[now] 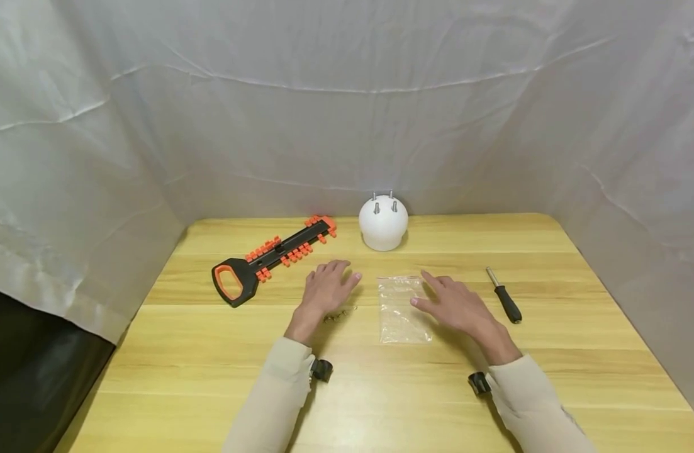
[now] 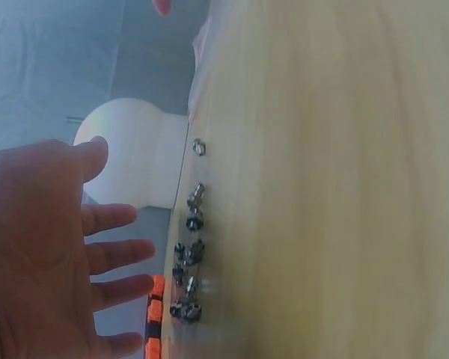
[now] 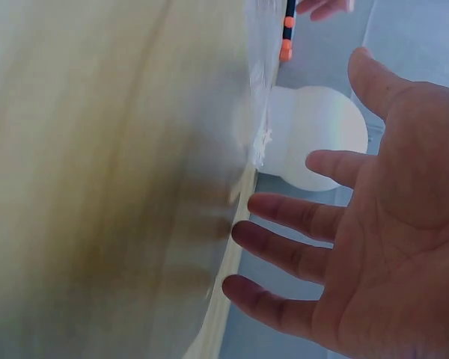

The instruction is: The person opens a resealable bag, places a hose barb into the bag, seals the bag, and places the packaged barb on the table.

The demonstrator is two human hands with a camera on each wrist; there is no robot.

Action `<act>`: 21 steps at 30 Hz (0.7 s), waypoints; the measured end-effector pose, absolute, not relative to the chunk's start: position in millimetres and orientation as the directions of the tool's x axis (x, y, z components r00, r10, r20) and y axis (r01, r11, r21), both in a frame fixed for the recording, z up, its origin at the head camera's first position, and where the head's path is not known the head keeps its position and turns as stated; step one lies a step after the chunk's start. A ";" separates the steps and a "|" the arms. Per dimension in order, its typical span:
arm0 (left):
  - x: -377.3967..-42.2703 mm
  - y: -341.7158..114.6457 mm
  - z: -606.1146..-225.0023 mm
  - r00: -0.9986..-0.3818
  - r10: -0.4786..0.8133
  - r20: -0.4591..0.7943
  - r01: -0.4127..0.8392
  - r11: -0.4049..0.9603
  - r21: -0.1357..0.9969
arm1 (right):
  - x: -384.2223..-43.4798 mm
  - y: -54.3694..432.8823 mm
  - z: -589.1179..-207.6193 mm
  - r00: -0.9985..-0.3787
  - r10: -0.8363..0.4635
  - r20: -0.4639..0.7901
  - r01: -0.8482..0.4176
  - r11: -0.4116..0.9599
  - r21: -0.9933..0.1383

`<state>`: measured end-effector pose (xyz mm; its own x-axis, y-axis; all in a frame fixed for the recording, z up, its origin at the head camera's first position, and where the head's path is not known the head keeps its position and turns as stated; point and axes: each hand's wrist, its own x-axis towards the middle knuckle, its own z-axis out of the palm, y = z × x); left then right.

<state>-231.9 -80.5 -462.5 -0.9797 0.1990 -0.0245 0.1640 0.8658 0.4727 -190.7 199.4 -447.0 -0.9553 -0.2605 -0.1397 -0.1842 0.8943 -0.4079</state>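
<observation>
My left hand (image 1: 325, 290) hovers over the table with fingers spread, holding nothing. Just below it lie several small metal screws or bolts (image 2: 194, 254), partly hidden by the hand in the head view. My right hand (image 1: 457, 305), also with fingers extended and nothing in its grasp, is above the right edge of a clear plastic zip bag (image 1: 400, 321) that lies flat. Beyond both hands stands a white rounded object (image 1: 383, 225) with several metal posts sticking up from its top. In the right wrist view the palm (image 3: 404, 217) faces the camera.
A black and orange rack-like tool with a loop handle (image 1: 245, 280) lies at the left of the wooden table (image 1: 380, 402). To the right is a black-handled screwdriver (image 1: 505, 299). Grey fabric (image 1: 358, 126) walls the back and sides.
</observation>
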 end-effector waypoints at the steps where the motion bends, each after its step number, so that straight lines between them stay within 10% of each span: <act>1: -231.5 -79.2 -462.6 -0.979 0.203 -0.026 0.167 0.868 0.468 | -188.9 199.6 -447.5 -0.954 -0.263 -0.143 -0.186 0.895 -0.406; 21: -224.4 -57.3 -457.5 -0.916 0.390 -0.100 0.318 0.854 0.412 | -152.0 193.3 -447.8 -0.953 -0.274 -0.127 -0.227 0.927 -0.298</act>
<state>-224.4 -57.3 -457.5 -0.9155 0.3896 -0.1000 0.3185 0.8540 0.4115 -152.0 193.3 -447.8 -0.9533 -0.2741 -0.1270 -0.2269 0.9272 -0.2980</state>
